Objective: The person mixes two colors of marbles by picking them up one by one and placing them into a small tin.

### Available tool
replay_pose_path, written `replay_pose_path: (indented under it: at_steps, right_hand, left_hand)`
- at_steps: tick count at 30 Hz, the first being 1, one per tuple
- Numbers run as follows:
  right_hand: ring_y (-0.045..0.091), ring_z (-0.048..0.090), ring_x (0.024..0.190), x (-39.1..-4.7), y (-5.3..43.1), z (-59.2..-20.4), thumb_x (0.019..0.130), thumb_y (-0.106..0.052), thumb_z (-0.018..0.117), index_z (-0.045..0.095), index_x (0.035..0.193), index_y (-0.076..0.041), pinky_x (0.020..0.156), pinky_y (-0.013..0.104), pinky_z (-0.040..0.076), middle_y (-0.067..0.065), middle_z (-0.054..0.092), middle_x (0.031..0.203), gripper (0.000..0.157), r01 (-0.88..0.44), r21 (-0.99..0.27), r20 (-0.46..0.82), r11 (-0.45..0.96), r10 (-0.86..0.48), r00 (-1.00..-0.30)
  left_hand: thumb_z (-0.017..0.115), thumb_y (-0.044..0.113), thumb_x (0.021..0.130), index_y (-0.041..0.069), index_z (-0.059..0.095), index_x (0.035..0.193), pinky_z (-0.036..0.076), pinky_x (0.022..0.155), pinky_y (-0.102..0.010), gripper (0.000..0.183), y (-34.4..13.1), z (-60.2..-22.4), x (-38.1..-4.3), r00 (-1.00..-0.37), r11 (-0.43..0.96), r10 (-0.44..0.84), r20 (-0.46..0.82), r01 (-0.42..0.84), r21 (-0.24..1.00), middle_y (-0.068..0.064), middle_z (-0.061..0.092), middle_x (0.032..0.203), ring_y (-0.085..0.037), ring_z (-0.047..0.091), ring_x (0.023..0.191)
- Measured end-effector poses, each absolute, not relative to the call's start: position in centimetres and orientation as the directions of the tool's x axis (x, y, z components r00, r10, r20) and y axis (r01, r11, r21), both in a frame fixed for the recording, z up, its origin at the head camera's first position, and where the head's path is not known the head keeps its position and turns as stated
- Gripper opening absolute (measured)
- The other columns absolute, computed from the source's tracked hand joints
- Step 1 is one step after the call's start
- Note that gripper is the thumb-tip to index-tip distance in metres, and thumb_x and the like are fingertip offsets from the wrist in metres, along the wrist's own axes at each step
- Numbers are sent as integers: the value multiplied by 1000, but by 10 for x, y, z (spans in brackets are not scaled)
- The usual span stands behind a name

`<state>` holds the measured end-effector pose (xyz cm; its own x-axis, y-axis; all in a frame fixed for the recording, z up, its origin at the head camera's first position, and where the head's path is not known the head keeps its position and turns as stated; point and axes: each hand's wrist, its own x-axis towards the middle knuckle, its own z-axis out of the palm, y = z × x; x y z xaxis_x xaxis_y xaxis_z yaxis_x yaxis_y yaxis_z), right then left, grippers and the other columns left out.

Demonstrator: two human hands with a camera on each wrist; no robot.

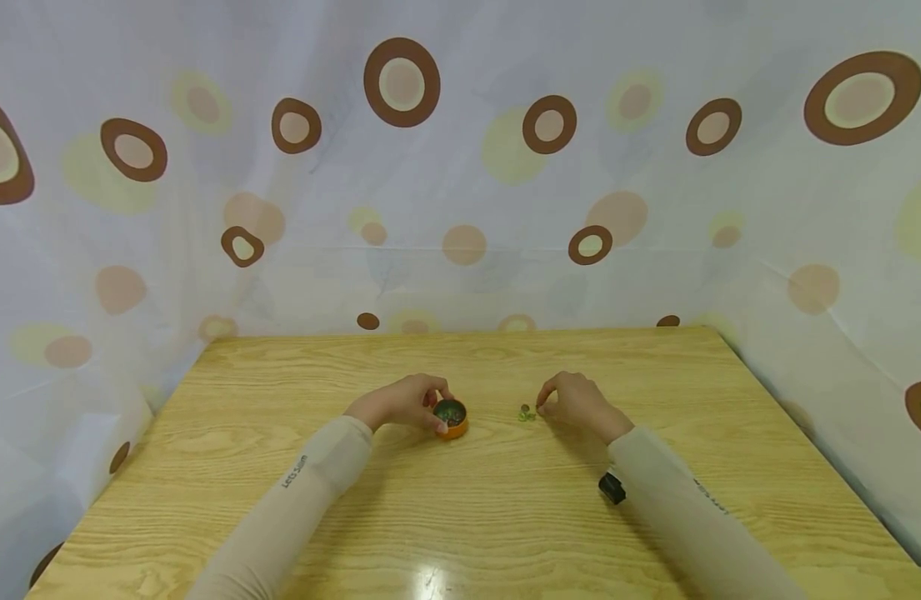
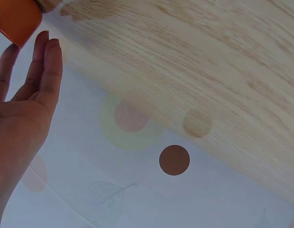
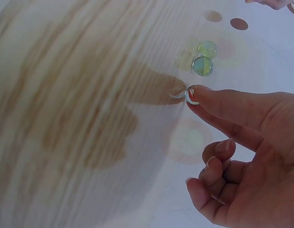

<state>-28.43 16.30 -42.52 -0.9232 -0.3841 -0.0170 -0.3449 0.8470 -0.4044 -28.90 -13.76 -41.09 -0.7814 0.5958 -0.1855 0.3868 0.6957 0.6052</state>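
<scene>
A small orange bowl [image 1: 454, 432] with a dark greenish inside stands on the table, several small things showing in it. My left hand [image 1: 409, 403] grips this bowl by its rim, thumb on the near side and fingers at the far side. In the left wrist view only part of the orange bowl [image 2: 17, 20] shows, over the fingertips. To the right, my right hand [image 1: 578, 407] pinches a clear glass marble [image 3: 190, 96] between thumb and index finger, close at the tabletop. Beside it lie greenish glass marbles [image 3: 203, 66]. The other right fingers are loosely curled.
The wooden table [image 1: 460, 517] reaches back to a patterned cloth [image 1: 460, 192] that hangs behind and along both sides. A black device [image 1: 613, 487] sits at the right wrist, just over the tabletop.
</scene>
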Motion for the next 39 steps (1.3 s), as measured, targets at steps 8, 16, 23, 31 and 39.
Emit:
replay_pose_path:
  at_steps: [8,16,23,31,39]
  right_hand:
    - [40,61,101,-285,163,-427,88,-11,70,75,93,-9,83,52,49,18,66,112,7,-351,-394,-7,850,-385,-923]
    - [30,64,82,-283,161,-421,89,-10,68,74,96,-6,68,41,50,18,67,108,11,-378,-383,35,843,-396,-918]
    - [31,63,81,-278,158,-416,89,-12,69,74,97,-5,65,41,49,17,68,105,12,-412,-371,68,832,-418,-906]
    - [17,54,65,-278,153,-416,88,-13,70,75,96,-5,55,30,35,13,70,100,12,-451,-379,106,808,-446,-889]
    - [12,32,54,-275,142,-408,88,-16,71,75,98,-5,52,27,24,8,67,80,15,-456,-407,100,792,-457,-884]
  left_hand:
    - [80,20,81,9,61,112,42,73,-31,38,-138,-411,-289,-780,694,598,-183,390,606,-8,56,94,-18,49,81]
    - [79,20,81,9,61,113,43,74,-32,38,-138,-410,-288,-782,698,594,-188,384,605,-7,56,94,-19,50,82]
    - [79,21,81,9,61,114,43,75,-33,39,-137,-409,-286,-779,700,597,-189,392,596,-6,56,95,-19,50,82]
    - [79,21,81,10,61,115,43,74,-33,39,-137,-409,-286,-782,704,593,-192,388,595,-6,56,95,-18,50,82]
    - [79,20,81,10,61,114,43,74,-33,39,-138,-409,-288,-785,704,589,-189,384,598,-6,56,94,-19,50,82]
